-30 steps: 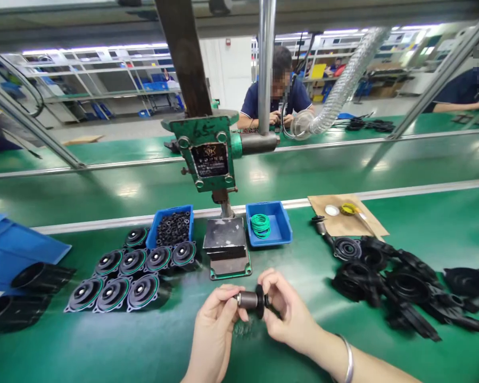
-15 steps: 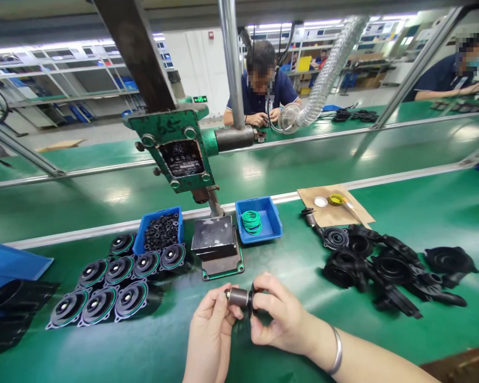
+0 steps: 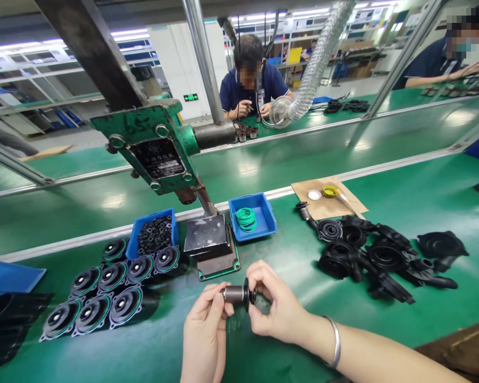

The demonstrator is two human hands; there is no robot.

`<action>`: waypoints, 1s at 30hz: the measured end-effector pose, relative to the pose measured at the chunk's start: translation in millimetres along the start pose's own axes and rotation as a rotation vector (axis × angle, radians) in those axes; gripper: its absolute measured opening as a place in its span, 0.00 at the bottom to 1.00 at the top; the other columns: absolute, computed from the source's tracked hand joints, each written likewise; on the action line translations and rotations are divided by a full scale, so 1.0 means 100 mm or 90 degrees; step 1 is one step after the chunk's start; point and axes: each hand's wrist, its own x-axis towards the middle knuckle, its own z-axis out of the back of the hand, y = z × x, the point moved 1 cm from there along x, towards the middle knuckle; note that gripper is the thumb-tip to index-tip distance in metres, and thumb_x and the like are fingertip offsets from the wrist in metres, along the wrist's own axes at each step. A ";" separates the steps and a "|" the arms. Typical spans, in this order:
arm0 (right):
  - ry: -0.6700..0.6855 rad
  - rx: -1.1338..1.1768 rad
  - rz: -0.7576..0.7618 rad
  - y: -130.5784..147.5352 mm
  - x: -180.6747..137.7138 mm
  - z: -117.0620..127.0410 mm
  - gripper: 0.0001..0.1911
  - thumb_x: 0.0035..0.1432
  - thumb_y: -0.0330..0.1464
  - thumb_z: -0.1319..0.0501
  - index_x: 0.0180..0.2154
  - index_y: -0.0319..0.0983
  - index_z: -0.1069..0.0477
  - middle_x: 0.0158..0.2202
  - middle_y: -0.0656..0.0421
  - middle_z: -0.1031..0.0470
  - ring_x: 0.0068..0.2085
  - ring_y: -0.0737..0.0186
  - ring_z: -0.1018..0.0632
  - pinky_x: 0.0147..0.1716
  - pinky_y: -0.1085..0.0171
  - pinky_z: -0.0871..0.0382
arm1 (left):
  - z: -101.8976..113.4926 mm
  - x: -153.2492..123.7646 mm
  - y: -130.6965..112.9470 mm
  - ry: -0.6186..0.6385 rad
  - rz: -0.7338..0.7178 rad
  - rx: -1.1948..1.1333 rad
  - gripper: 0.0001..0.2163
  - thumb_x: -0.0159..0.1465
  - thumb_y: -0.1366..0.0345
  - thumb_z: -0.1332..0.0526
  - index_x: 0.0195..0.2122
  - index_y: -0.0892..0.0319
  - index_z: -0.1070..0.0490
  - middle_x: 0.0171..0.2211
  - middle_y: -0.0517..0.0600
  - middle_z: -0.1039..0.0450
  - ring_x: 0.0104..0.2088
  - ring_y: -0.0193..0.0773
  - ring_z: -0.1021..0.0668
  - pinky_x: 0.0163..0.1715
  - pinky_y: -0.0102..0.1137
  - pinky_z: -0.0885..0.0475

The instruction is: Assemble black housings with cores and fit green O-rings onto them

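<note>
A pump rotor, a dark brown cylinder on a shaft with a black impeller disc at its right end, lies level between my two hands above the green bench. My left hand pinches the shaft's left end between thumb and fingers. Around the impeller's outer face curl the thumb and fingers of my right hand, which wears a silver bracelet at the wrist. Behind the hands stands the press's metal block, beneath the green press head.
Black round housings with green rings stand in rows at left, beside a blue bin of small black rings. Another blue bin holds green O-rings. Black pump covers are piled at right near cardboard. A co-worker sits opposite.
The view has shifted slightly. My right fingers have moved from over the disc's edge to its outer face, so more of the impeller shows. My left hand keeps its pinch on the shaft.
</note>
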 end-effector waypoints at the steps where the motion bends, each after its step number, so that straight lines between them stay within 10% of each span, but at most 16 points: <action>1: -0.004 0.055 -0.035 -0.01 0.00 -0.02 0.20 0.43 0.20 0.42 0.38 0.43 0.40 0.40 0.59 0.40 0.37 0.64 0.32 0.32 0.67 0.34 | 0.01 0.00 0.00 0.008 -0.009 0.007 0.14 0.54 0.56 0.24 0.36 0.60 0.18 0.39 0.49 0.29 0.27 0.25 0.29 0.31 0.20 0.26; 11: 0.042 0.336 -0.246 -0.08 0.00 -0.05 0.18 0.55 0.30 0.34 0.39 0.43 0.44 0.35 0.65 0.39 0.26 0.73 0.36 0.26 0.71 0.42 | 0.06 0.03 0.03 0.054 -0.085 0.037 0.10 0.59 0.59 0.26 0.38 0.58 0.18 0.40 0.51 0.24 0.28 0.30 0.23 0.34 0.26 0.22; 22: -0.007 0.167 -0.084 0.05 0.00 -0.02 0.20 0.45 0.19 0.41 0.38 0.43 0.41 0.40 0.60 0.41 0.34 0.67 0.33 0.32 0.68 0.35 | 0.08 0.12 -0.13 -0.105 -0.142 0.062 0.18 0.53 0.50 0.24 0.30 0.61 0.20 0.31 0.48 0.24 0.28 0.29 0.25 0.36 0.21 0.24; 30: -0.003 0.313 -0.215 -0.03 0.00 -0.03 0.16 0.55 0.29 0.34 0.38 0.43 0.42 0.36 0.63 0.40 0.29 0.71 0.35 0.27 0.70 0.38 | 0.04 0.09 -0.16 -0.044 -0.056 0.050 0.17 0.53 0.54 0.24 0.36 0.60 0.19 0.33 0.52 0.22 0.30 0.32 0.23 0.32 0.23 0.24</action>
